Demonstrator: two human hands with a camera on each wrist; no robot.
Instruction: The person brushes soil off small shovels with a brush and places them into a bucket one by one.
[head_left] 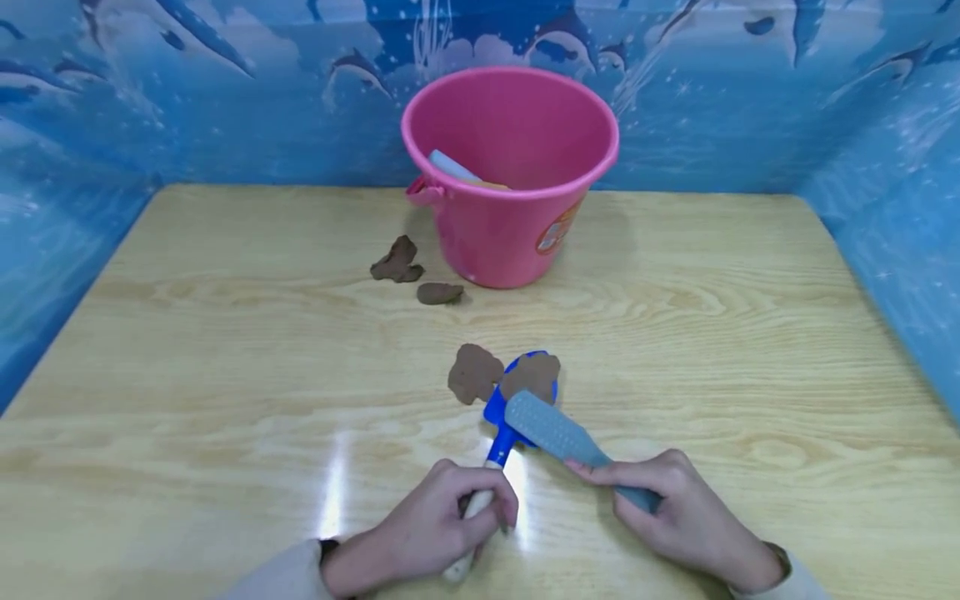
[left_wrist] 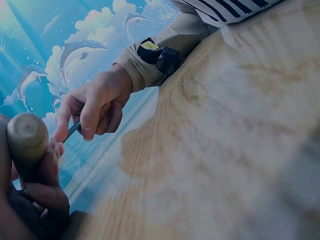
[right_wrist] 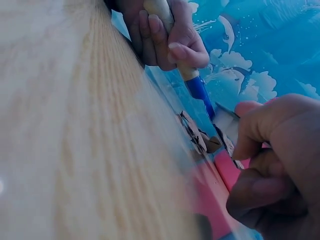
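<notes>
My left hand grips the pale wooden handle of a small blue shovel. A flat brown clay piece lies on the shovel's blade. Next to the blade, on its left, is another flat clay piece. In my right hand is a grey-blue flat tool with a dotted, rounded blade; its tip overlaps the shovel and the near edge of the clay in the head view. The handle's rounded end shows close up in the left wrist view, fingers wrapped round it.
A pink bucket stands at the back of the wooden table, with a light blue thing inside. Two more brown clay lumps lie before it on the left. Blue dolphin-print sheeting borders the back and sides.
</notes>
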